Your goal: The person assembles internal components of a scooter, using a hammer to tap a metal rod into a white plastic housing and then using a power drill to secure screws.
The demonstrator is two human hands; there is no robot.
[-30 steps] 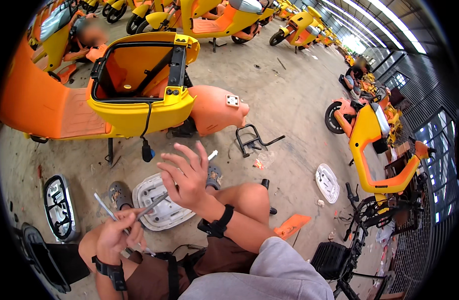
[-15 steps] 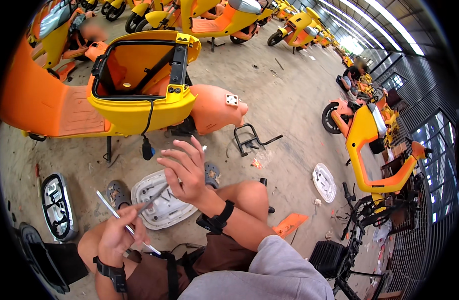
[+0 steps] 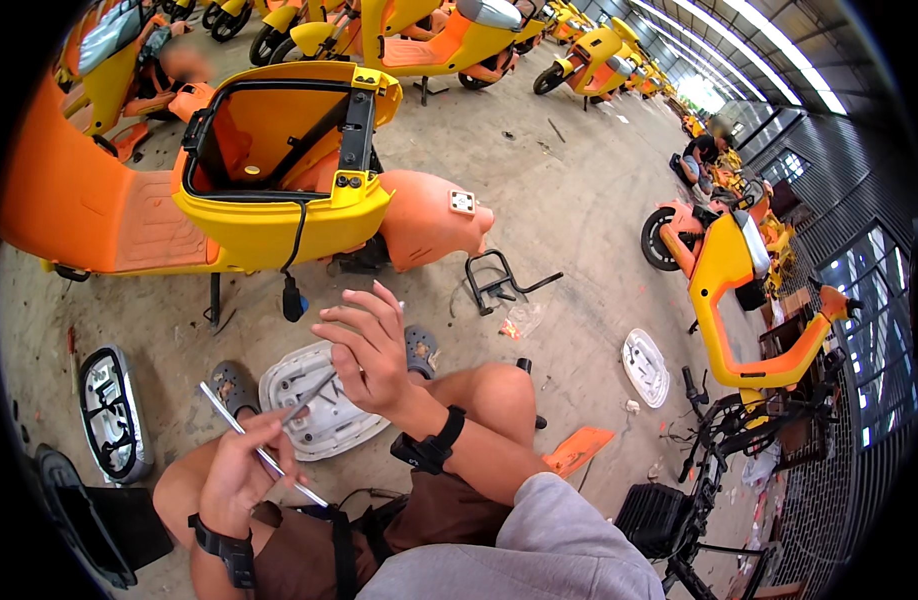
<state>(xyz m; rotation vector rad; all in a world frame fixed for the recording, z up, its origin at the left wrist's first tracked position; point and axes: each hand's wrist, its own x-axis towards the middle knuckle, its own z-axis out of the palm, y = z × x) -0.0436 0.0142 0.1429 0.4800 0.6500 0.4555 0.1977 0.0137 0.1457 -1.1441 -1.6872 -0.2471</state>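
My left hand (image 3: 247, 462), low in the picture, is closed round a T-handle wrench. Its bright silver crossbar (image 3: 217, 403) slants through the fingers, and a darker grey shaft points up toward my right hand (image 3: 367, 350). My right hand is raised, its fingers apart and slightly curved. The shaft's far end reaches the base of that hand, and I cannot tell whether they touch. Under both hands a white plastic panel (image 3: 324, 437), ribbed and oval, lies on the floor between my feet, partly covered by the right hand.
An orange and yellow scooter (image 3: 279, 222) with an open storage box stands ahead, a black cable hanging down. Around me lie a black-rimmed seat panel (image 3: 116, 415), a black bent bracket (image 3: 499, 280), another white panel (image 3: 646, 368) and an orange piece (image 3: 577, 450). Another scooter (image 3: 729, 300) stands right.
The wrench and my left hand have shifted very slightly. My right hand has tilted a little, its fingers moving slightly left and down. The grip stays the same.
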